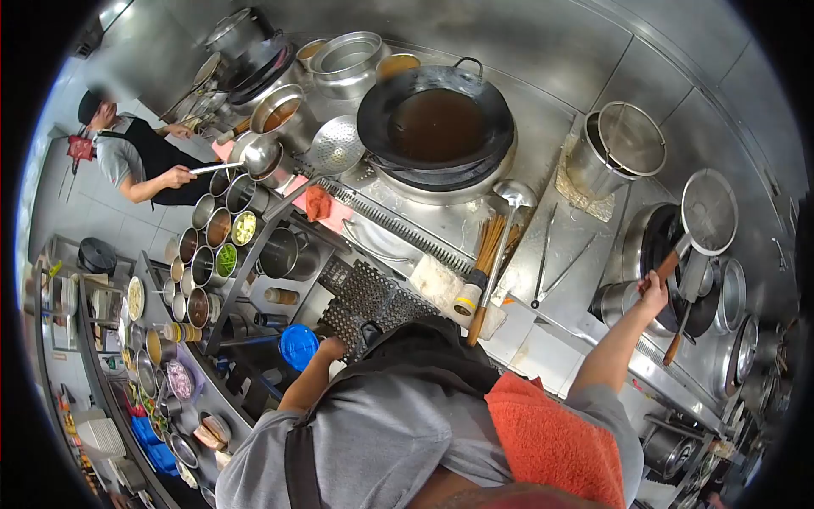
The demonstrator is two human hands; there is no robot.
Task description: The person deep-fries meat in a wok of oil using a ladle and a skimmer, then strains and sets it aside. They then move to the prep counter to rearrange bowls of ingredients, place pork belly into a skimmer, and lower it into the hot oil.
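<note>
My right hand point(651, 294) is wrapped round the wooden handle of a round mesh strainer point(710, 210), held out to the right above the stove. A spatula point(688, 297) with a wooden grip lies just beyond that hand. My left hand point(332, 349) hangs low at my left side, near a round blue lid point(299, 347); its fingers are too small to make out. In front of me a large black wok point(437, 123) with brown liquid sits on a burner. A ladle point(515, 195) with a long wooden handle lies at the stove's front, beside a bamboo brush point(487, 254).
A pot point(598, 157) with a mesh strainer on top stands right of the wok, with tongs point(551, 263) before it. Left are a perforated skimmer point(337, 144) and several ingredient pots point(226, 259). A co-worker point(144, 161) holds a ladle there. A black rubber mat point(373, 301) covers the floor.
</note>
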